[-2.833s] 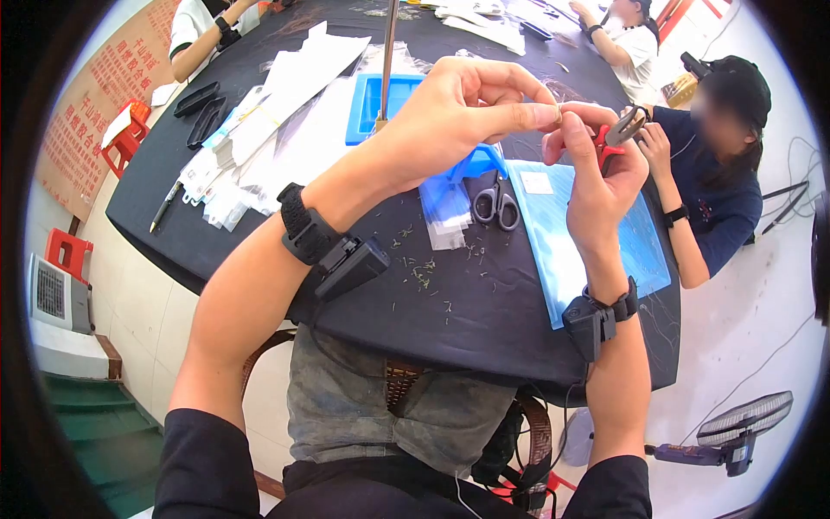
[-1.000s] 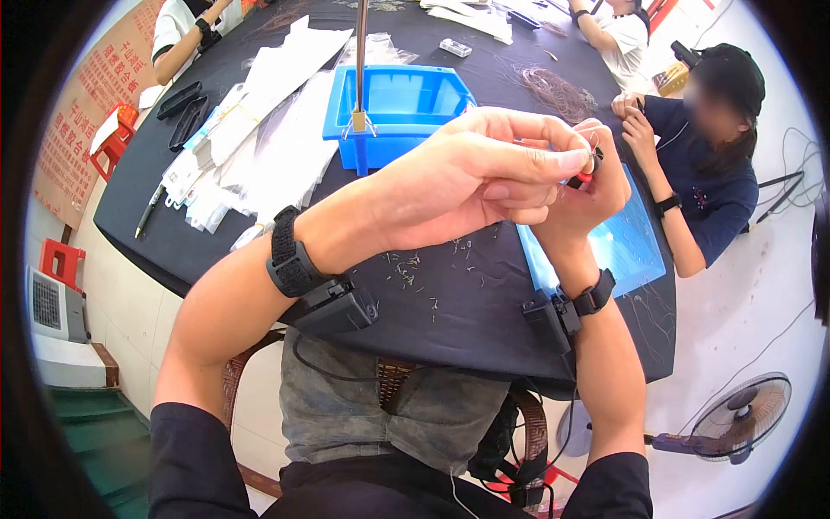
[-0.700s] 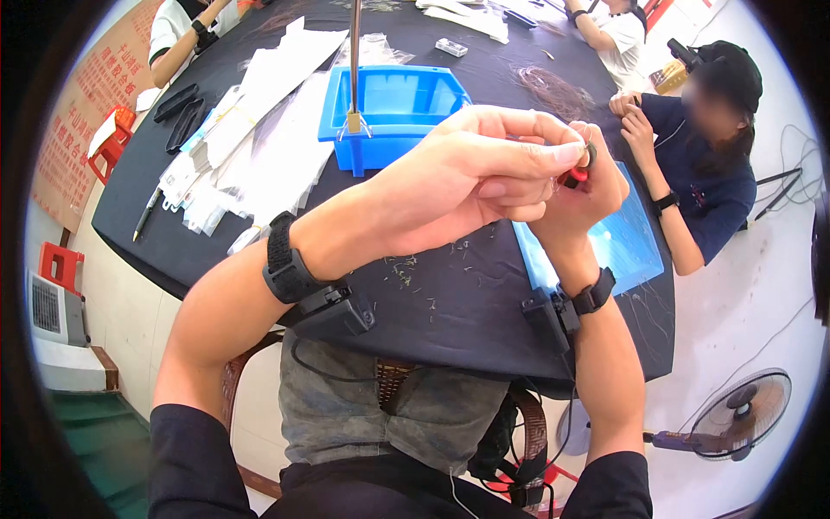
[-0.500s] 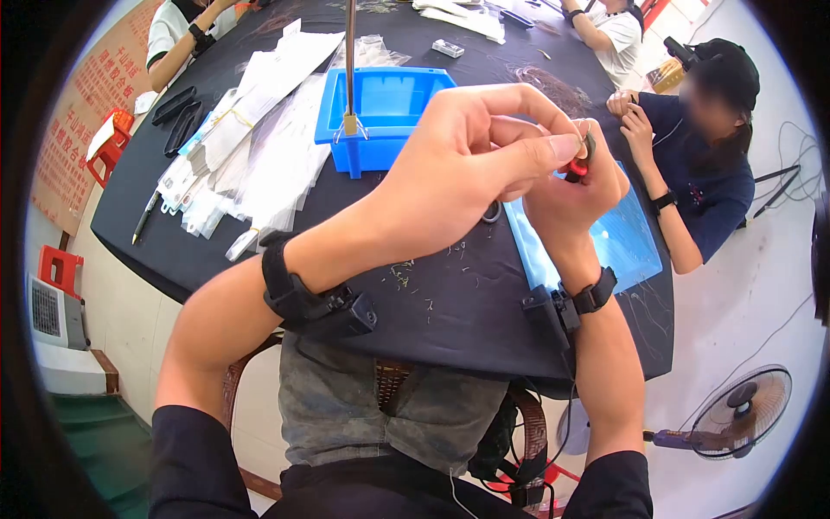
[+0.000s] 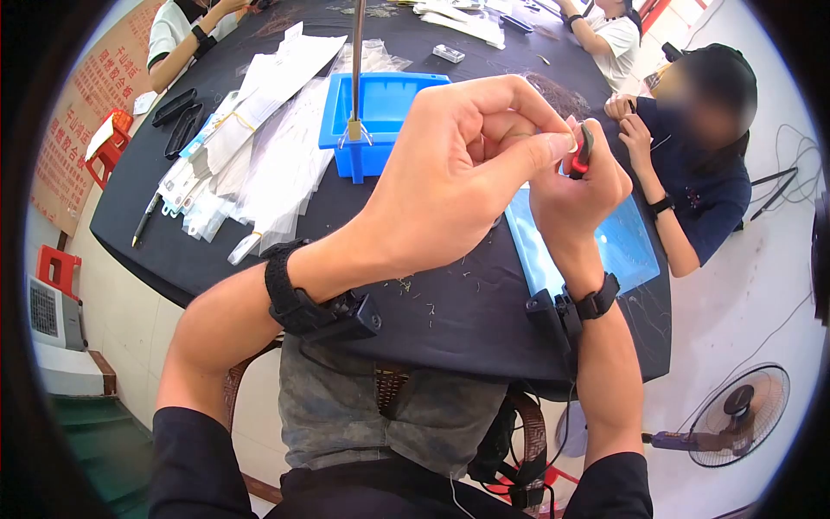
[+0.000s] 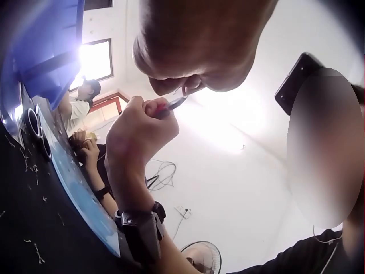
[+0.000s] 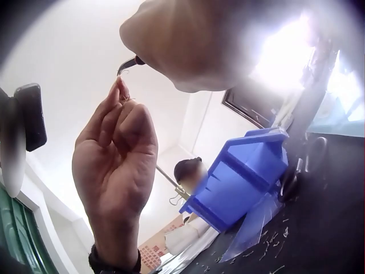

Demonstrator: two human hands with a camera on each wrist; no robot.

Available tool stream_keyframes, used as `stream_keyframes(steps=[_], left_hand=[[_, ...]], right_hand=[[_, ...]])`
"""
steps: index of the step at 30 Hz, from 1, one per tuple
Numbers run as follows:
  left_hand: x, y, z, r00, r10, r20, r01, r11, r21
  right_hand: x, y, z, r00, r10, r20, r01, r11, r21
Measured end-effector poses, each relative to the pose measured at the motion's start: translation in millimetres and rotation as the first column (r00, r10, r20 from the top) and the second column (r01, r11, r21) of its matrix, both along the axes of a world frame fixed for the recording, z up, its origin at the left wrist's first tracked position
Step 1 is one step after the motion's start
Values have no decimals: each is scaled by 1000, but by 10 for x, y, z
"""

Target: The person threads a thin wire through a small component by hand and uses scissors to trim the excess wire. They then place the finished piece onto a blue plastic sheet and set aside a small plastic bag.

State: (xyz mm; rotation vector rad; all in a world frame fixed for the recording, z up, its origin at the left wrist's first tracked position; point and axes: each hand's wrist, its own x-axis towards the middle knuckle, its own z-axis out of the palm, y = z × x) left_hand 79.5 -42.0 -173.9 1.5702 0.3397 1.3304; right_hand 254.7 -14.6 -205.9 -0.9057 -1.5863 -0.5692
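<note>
In the head view my left hand (image 5: 458,177) pinches something tiny between thumb and index finger, the other fingers curled in. A fine, thin strand (image 7: 130,100) shows by those fingertips in the right wrist view. My right hand (image 5: 575,203), the back of it towards the head camera, grips a small red-handled tool (image 5: 583,154) with a curved dark metal tip. That tip stands right at the left fingertips, above the table. Much of the tool's handle is hidden inside the right fist.
A blue bin (image 5: 333,130) stands behind the left hand beside a metal rod (image 5: 357,52). White packaging strips (image 5: 259,104) lie to the left. Under the right hand lies a blue sheet (image 5: 627,246). Scissors (image 6: 35,125) and green-white clippings (image 7: 279,242) are on the black table (image 5: 450,320).
My right hand has turned from thumb-side up into a fist around the tool. My left hand has rolled, its knuckles rising over the last second. The tool's metal tip now shows more plainly.
</note>
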Motion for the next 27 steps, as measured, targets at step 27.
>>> stream_keyframes(steps=[27], left_hand=[[-4,295,-85,880,-327,346,432,853,-292]], right_hand=[[50,22,137,585,517,-625,-798,504,-330]])
